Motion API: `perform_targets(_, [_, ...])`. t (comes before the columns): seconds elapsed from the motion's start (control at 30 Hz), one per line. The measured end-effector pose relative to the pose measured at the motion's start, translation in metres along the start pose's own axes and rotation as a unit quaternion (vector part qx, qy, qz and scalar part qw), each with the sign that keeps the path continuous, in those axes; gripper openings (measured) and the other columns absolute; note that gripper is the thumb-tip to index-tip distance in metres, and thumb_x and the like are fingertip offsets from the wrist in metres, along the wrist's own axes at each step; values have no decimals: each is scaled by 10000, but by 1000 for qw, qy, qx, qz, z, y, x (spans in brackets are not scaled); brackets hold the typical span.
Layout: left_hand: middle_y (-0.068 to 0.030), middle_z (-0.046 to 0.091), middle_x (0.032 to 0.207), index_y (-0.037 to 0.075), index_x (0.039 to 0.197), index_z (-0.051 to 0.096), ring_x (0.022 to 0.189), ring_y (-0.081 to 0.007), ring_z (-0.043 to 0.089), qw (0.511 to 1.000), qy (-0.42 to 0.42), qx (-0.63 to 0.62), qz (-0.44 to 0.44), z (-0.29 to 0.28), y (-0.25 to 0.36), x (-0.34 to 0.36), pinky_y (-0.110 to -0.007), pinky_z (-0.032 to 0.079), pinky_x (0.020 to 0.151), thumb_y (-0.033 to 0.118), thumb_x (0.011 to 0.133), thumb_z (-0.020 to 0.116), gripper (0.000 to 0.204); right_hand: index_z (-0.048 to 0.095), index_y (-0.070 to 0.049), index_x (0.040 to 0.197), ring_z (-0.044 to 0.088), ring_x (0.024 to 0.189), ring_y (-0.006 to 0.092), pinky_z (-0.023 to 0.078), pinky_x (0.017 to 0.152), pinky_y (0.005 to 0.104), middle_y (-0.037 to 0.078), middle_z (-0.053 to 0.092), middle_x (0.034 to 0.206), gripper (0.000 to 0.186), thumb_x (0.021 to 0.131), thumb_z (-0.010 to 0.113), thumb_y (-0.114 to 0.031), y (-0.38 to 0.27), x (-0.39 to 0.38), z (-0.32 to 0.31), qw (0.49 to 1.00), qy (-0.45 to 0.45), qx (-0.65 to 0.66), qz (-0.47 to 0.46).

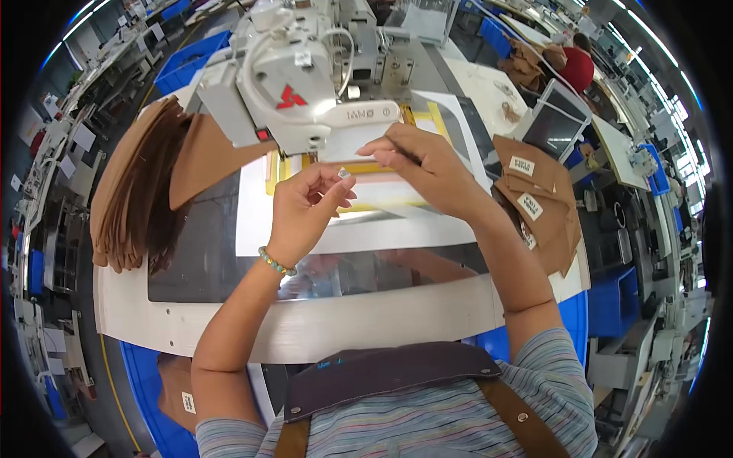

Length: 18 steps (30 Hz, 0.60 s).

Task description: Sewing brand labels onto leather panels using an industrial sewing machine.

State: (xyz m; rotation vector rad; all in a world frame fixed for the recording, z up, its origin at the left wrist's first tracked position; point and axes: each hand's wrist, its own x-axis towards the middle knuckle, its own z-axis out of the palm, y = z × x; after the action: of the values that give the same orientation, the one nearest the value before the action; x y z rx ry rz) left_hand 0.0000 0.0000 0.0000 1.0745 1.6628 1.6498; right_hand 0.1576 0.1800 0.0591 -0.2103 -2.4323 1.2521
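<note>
My left hand (309, 202), with a beaded bracelet (276, 262) at the wrist, pinches a small whitish piece (343, 173) between thumb and forefinger. To its right, my right hand (427, 164) is held palm down with bent fingers and the thumb drawn in; anything in its fingertips is too small to make out. Both hands hover in front of the white sewing machine head (294, 84). Below them a yellow-edged frame (382, 204) lies on a white sheet (267, 237) on the machine table.
A thick stack of brown fabric pieces (126, 191) hangs over the table's left side. At right lie brown pieces with white labels (538, 195), beside a tilted screen (561, 118). Blue bins (141, 382) stand below the table edge. Another person in red (578, 69) sits farther back.
</note>
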Motion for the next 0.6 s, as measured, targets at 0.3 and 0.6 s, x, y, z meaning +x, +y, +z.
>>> perform_targets(0.3, [-29,778,857,21,994,753,769,-87,721,981,-96,166,42,32,-44,-1,-240,539,635,166,1022,745,148,787,-33,1042,620,802,163,472,653,297,48,684,955,119,947,793,-104,51,-28,13,993,-39,-97,-62])
perform_targets(0.6, [-113,757,864,36,1013,757,667,-247,721,946,-164,257,114,38,-60,-4,-352,576,625,120,956,767,102,719,-98,981,696,819,297,546,680,402,15,689,1001,196,812,785,-25,68,-55,19,979,-100,-173,-50])
